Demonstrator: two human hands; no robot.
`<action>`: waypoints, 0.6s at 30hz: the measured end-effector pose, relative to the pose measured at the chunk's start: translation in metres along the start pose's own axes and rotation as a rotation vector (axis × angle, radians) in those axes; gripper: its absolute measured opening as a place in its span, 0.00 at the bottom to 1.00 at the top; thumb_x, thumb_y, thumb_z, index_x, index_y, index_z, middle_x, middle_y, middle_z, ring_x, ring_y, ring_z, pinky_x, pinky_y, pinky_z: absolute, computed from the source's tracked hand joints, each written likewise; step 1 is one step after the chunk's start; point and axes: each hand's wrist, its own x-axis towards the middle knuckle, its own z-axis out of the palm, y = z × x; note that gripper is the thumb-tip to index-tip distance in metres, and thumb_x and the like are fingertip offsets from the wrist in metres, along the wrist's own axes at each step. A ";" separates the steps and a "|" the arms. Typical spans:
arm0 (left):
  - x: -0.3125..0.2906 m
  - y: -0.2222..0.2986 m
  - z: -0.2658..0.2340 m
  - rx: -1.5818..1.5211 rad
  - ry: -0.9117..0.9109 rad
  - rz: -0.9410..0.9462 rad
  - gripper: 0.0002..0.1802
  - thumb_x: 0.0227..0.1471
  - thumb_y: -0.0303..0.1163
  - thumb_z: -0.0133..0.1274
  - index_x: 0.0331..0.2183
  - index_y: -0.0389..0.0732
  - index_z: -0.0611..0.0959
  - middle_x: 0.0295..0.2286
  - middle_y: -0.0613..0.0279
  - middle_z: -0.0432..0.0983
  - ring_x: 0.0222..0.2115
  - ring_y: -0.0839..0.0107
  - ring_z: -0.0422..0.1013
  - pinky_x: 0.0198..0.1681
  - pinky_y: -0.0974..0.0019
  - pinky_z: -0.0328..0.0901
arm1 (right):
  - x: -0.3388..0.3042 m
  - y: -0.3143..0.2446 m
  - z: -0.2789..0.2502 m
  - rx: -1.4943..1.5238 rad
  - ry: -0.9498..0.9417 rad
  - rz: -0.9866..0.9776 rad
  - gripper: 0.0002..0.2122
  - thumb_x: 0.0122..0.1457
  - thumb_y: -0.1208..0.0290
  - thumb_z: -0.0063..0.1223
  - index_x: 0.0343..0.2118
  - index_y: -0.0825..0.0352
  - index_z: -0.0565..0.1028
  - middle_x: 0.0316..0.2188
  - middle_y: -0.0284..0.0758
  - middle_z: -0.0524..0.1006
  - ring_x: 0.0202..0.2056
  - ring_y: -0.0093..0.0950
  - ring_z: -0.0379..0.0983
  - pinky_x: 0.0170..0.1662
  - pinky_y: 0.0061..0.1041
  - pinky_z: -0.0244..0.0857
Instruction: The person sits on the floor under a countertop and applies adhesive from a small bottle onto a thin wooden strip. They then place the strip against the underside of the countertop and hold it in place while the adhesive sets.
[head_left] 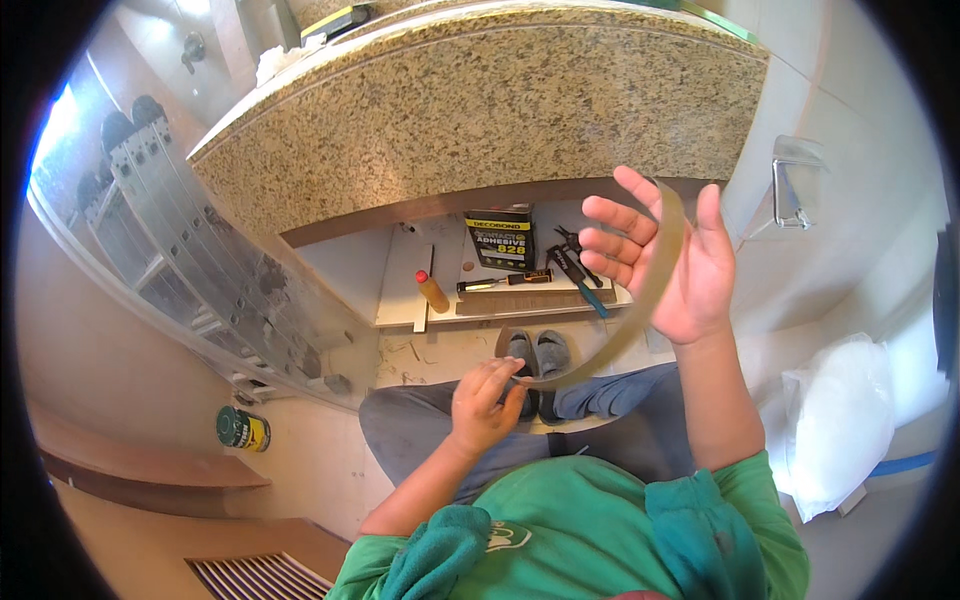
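A long, thin olive-brown edging strip (637, 325) curves between my two hands above my lap. My left hand (487, 405) is closed, pinching the strip's lower end between thumb and fingers. Higher up on the right, my right hand (690, 265) is open, palm up and fingers spread. The strip's upper part lies across that palm, passing between the thumb and the fingers. Whether its far end goes behind the fingertips is hard to make out.
Ahead stands a speckled stone counter front (480, 110). Below it, a cabinet floor (385, 305) holds a black-and-yellow adhesive can (500, 240), a red-capped bottle (432, 293), a cutter (505, 281) and teal-handled pliers (590, 295). A green can (243, 428) and a white plastic bag (840, 420) flank me.
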 end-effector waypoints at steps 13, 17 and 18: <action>-0.069 -0.076 0.080 -0.152 -0.272 -0.454 0.22 0.53 0.34 0.64 0.49 0.37 0.81 0.43 0.44 0.80 0.45 0.44 0.76 0.49 0.52 0.71 | 0.009 0.022 -0.004 -0.317 0.370 -0.255 0.25 0.73 0.51 0.43 0.59 0.69 0.69 0.29 0.32 0.76 0.22 0.19 0.64 0.29 0.23 0.58; -0.078 -0.084 0.085 -0.141 -0.292 -0.380 0.23 0.53 0.34 0.64 0.50 0.38 0.80 0.44 0.44 0.80 0.46 0.45 0.76 0.49 0.52 0.71 | 0.008 0.018 -0.017 -0.281 0.273 -0.211 0.24 0.73 0.51 0.43 0.57 0.69 0.70 0.30 0.34 0.77 0.23 0.22 0.67 0.29 0.23 0.60; -0.077 -0.085 0.085 -0.150 -0.305 -0.368 0.23 0.53 0.34 0.64 0.50 0.38 0.80 0.44 0.45 0.80 0.46 0.45 0.76 0.49 0.52 0.71 | 0.009 0.019 -0.019 -0.286 0.282 -0.213 0.24 0.73 0.51 0.42 0.57 0.69 0.70 0.29 0.34 0.77 0.22 0.22 0.66 0.28 0.23 0.59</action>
